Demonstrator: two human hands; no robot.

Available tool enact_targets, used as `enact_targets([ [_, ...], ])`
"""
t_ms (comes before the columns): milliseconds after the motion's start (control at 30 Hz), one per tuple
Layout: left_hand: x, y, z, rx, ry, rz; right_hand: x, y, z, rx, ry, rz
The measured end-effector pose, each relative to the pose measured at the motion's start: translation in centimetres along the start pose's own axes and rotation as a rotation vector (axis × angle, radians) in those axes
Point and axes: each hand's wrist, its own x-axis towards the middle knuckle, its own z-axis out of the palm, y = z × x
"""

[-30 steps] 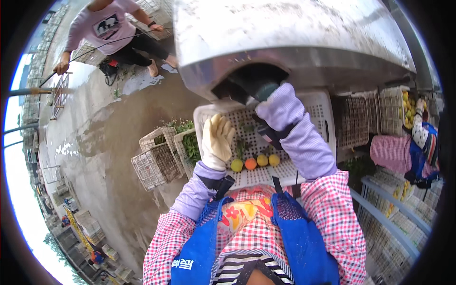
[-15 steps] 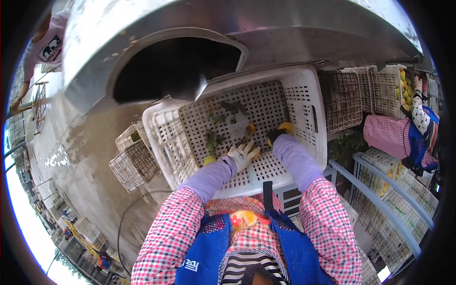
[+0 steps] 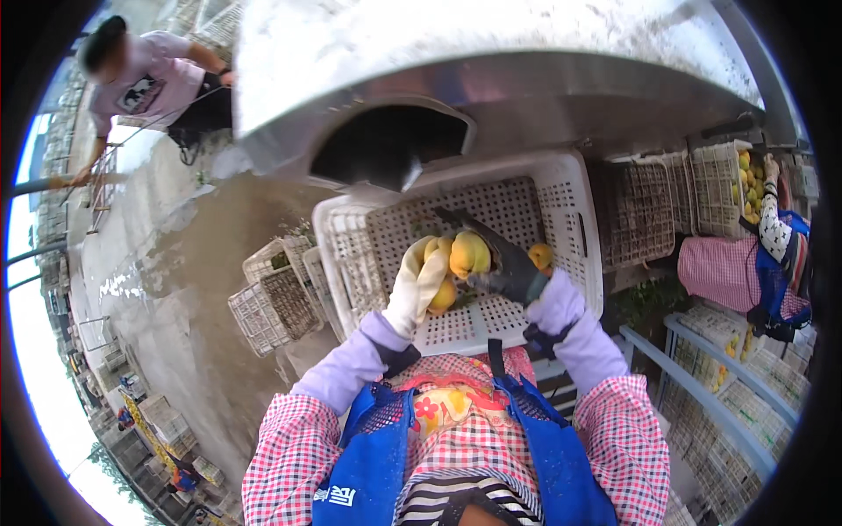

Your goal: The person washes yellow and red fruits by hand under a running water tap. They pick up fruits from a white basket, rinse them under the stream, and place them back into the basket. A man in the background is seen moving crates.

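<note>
My left hand (image 3: pixel 414 285), in a whitish glove, is closed around yellow fruit over a white perforated plastic crate (image 3: pixel 561 197). A larger yellow fruit (image 3: pixel 471 254) sits between both hands, and a second yellow fruit (image 3: pixel 442 296) shows below the left fingers. My right hand (image 3: pixel 513 273), in a dark glove, curves around the right side of the larger fruit; its fingertips are partly hidden. Another yellow fruit (image 3: pixel 541 256) lies beside the right wrist, toward the crate's right wall. The fruit's exact kind cannot be made out.
Beyond the crate stands a metal housing (image 3: pixel 526 96) with a dark opening (image 3: pixel 386 145). Stacked crates (image 3: pixel 272 307) are at left; a fruit-filled crate (image 3: pixel 741 188) and a co-worker's sleeve (image 3: pixel 776 219) are at right. A blue rail (image 3: pixel 702 394) runs lower right. Another person (image 3: pixel 145 79) stands far left.
Both hands have lifted from the crate floor and come together, with yellow fruit now between them. The view has shifted, bringing the person at far left further into sight.
</note>
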Motion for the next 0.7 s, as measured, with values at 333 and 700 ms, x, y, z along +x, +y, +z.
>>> enact_targets([
  [333, -5.3, 9.1, -0.2, 0.043, 0.303, 0.379, 3.9, -11.5, 7.7, -0.388, 0.510, -0.455],
  [700, -5.1, 8.6, -5.1, -0.045, 0.359, 0.252, 17.9, -2.4, 7.1, -0.293, 0.494, -0.206],
])
